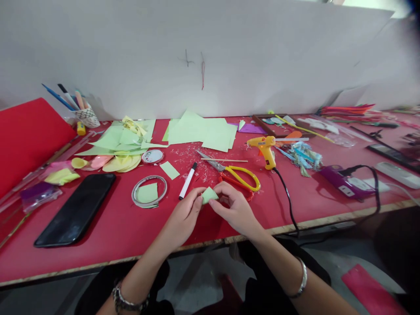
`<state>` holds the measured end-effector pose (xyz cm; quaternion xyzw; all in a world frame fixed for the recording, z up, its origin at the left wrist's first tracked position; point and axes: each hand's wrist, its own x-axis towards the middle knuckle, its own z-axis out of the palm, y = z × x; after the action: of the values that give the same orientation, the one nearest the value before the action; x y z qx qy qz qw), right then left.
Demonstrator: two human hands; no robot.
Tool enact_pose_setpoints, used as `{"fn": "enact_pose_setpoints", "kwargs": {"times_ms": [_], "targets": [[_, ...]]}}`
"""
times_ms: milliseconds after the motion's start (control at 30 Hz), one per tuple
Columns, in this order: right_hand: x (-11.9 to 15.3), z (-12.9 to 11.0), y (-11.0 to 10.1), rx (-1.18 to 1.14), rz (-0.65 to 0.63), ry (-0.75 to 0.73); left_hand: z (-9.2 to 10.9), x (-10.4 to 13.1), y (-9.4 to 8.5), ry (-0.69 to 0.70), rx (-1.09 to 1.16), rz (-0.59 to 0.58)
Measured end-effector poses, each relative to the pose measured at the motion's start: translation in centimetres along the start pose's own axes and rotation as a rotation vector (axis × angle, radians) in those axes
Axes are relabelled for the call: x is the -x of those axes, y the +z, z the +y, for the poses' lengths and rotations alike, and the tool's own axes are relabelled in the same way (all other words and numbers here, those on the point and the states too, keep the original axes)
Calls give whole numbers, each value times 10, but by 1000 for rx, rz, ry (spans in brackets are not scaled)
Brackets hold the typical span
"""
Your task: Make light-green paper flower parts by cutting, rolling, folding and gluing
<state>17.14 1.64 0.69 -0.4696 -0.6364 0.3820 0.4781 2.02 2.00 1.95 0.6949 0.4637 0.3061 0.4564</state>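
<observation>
A small folded piece of pale green paper (pixel 209 195) is held between both hands above the front of the red table. My left hand (pixel 187 214) pinches its left side with thumb and fingers. On the other side, the thumb and fingers of my right hand (pixel 235 209) close on its right edge. Just beyond the hands lie a white marker with a black cap (pixel 188 180) and scissors (pixel 241 173) with yellow and red handles. A thin wooden stick (pixel 225 160) rests across the scissors. A small green paper rectangle (pixel 169 170) lies past the marker.
Left of the hands are a tape roll (pixel 134 192) and a black phone (pixel 76 208). Green sheets (pixel 200 130) lie by the wall. A yellow glue gun (pixel 268 153) stands at the right, its black cord (pixel 285 188) running over the table edge. A purple power strip (pixel 348 183) sits farther right.
</observation>
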Motion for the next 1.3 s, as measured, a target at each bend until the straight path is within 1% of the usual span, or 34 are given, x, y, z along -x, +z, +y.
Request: {"fn": "enact_pose_setpoints", "kwargs": {"times_ms": [167, 267, 333, 400, 500, 600, 767, 867, 1000, 1067, 1133, 1233, 1300], "targets": [[-1, 2, -2, -94, 21, 79, -3, 1, -1, 11, -102, 16], [-2, 2, -3, -149, 25, 96, -4, 2, -1, 14, -133, 16], [-1, 2, -4, -132, 15, 75, -5, 2, -1, 15, -148, 4], [-1, 2, -5, -67, 0, 47, -5, 2, -1, 11, -163, -15], [-1, 2, -6, 10, -26, 13, -5, 2, -1, 32, -181, -70], [-1, 3, -8, 1, -54, 8, -4, 3, -1, 61, -199, -118], [-4, 6, -10, -12, -71, 18, -3, 4, -5, 55, -278, -129], [-5, 7, -9, -32, -59, 22, -2, 2, -8, 29, -435, -173], [-5, 4, -7, -11, -100, 29, -2, -1, -10, -16, -827, -227], [-4, 3, -6, 17, -130, 37, -2, -2, -10, -9, -958, -239], [-4, 2, -5, 42, -142, 41, 0, -3, -10, -2, -1022, -259], [-6, 3, -5, 48, -140, 44, 5, -3, -11, 8, -1051, -290], [-8, 4, -6, 24, -138, 48, 7, -3, -13, -9, -1061, -295]]}}
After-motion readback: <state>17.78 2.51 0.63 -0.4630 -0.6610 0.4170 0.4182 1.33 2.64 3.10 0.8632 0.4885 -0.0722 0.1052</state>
